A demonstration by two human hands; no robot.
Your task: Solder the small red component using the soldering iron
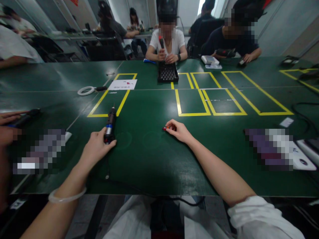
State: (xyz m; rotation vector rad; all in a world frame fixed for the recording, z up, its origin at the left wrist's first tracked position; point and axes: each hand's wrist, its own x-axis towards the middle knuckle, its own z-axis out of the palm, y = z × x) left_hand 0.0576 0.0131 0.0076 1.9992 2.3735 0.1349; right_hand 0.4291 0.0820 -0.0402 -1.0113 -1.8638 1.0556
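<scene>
My left hand (96,147) is closed around the rear end of a black electric screwdriver (110,124) with a blue ring and a silver band. Its thin bit points away from me over the green table (147,169). To the right, my right hand (179,130) rests low at the tabletop, fingertips pinched on a small red and orange piece (164,128). Most of that piece is hidden by the fingers, so its kind cannot be made out. A gap of bare tabletop separates the two hands.
Yellow tape outlines (195,115) mark the table. A printed sheet (122,84) and a white cable coil (86,90) lie at the left. Across from me, a person handles a tool over a black tray (168,73). A dark cable (139,189) runs along the near edge.
</scene>
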